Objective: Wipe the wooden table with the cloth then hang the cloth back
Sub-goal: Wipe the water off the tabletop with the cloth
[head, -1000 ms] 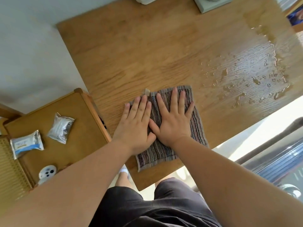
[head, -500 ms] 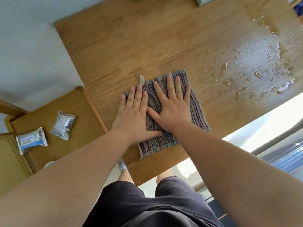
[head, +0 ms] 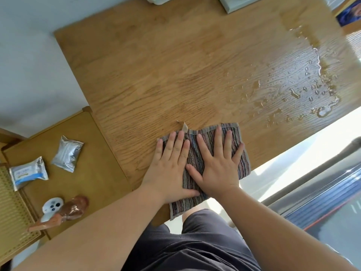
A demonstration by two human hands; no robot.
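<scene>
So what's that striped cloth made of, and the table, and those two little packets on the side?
The cloth looks like woven cotton towelling: ribbed stripes, soft matte surface. The table looks like oak-type wood or veneer, with open grain; water droplets beading on it suggest a sealed finish. The two packets look like shiny foil or metallised plastic, crinkled.

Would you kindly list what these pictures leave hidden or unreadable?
Head view:
- Cloth centre: covered by left hand and right hand.
- Two white objects at the table's far edge: cut off by the top frame.
- Blue-and-white packet print: too small.
- Cloth's hanging spot: out of frame.
</scene>
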